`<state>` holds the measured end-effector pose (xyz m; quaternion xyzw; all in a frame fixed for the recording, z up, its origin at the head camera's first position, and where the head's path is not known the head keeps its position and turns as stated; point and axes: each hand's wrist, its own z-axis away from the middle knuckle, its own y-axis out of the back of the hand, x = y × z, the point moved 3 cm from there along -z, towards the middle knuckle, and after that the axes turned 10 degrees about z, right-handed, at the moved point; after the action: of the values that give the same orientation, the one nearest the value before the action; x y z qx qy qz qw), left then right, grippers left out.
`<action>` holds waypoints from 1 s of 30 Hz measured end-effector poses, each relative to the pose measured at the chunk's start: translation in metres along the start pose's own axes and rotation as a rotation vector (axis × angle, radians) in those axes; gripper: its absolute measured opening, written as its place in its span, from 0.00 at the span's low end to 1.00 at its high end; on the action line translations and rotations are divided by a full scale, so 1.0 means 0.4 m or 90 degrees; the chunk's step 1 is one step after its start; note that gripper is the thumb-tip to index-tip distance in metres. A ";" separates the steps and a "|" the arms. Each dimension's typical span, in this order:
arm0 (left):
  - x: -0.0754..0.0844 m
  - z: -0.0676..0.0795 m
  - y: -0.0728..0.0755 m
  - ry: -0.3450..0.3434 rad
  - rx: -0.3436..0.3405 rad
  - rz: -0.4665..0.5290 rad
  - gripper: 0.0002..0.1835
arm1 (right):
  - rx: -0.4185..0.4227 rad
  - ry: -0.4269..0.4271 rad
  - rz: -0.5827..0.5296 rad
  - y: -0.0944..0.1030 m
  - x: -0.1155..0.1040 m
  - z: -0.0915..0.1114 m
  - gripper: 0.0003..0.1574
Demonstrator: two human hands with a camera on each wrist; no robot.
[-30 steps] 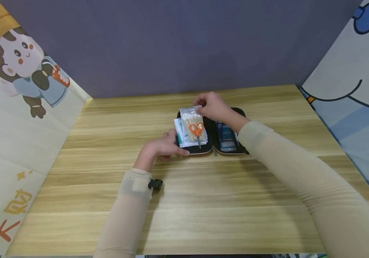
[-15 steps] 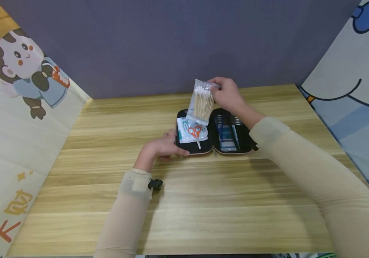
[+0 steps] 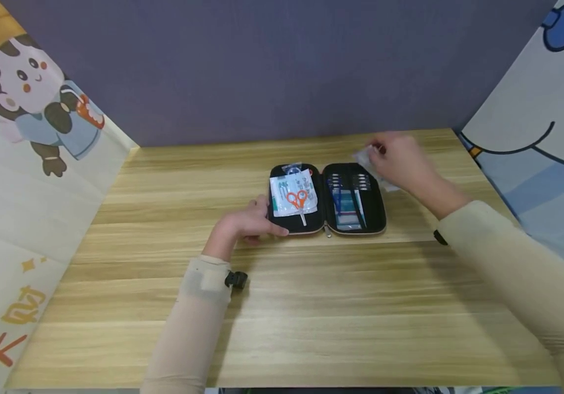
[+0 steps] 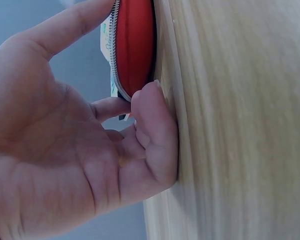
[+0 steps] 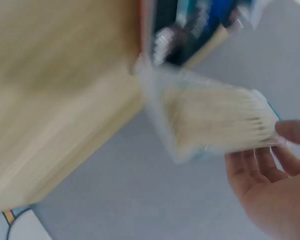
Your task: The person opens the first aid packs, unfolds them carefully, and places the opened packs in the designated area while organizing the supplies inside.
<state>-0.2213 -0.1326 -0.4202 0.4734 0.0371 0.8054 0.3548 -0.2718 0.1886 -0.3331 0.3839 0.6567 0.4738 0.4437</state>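
Observation:
An open zip case (image 3: 289, 225) with a black lining lies on the table; its outside is red in the left wrist view. My left hand (image 3: 243, 224) holds the case's left edge, thumb at the near corner and fingers bent along the side. Orange-handled scissors (image 3: 304, 216) and white packets (image 3: 278, 189) lie in the left half. To the right of the case, my right hand (image 3: 407, 163) pinches a clear bag of cotton swabs (image 5: 215, 117) by one end. The head view shows only parts of that bag, behind the hand.
In the case's right half, straps hold blue tools and a flat clear pouch (image 3: 346, 218). A zip pull (image 3: 328, 232) hangs at the near hinge. The wooden table (image 3: 311, 317) meets a grey-purple wall (image 3: 262, 71) at the back.
The right hand has lifted the bag of cotton swabs out of the case's left half and carried it right, past the case. The left hand has stayed on the case's edge.

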 end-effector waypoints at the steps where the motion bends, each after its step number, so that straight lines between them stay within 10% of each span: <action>1: -0.001 0.000 0.000 0.001 0.000 0.001 0.56 | -0.025 0.028 0.045 -0.015 -0.007 0.016 0.21; 6: 0.000 -0.001 0.001 0.001 0.001 0.007 0.57 | -0.190 0.126 0.175 -0.087 -0.024 0.090 0.24; 12: -0.003 0.001 0.002 0.008 0.003 0.009 0.58 | -0.224 0.148 0.151 -0.101 0.017 0.107 0.10; 19: -0.003 -0.001 -0.004 0.005 -0.004 0.001 0.55 | -0.345 0.013 0.079 -0.107 0.106 0.103 0.43; 30: 0.007 0.005 0.007 0.007 0.000 -0.018 0.57 | -0.299 -0.104 0.041 -0.096 0.139 0.087 0.46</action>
<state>-0.2220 -0.1337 -0.4158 0.4686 0.0457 0.8027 0.3660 -0.2593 0.2400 -0.3878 0.3277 0.4778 0.5947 0.5574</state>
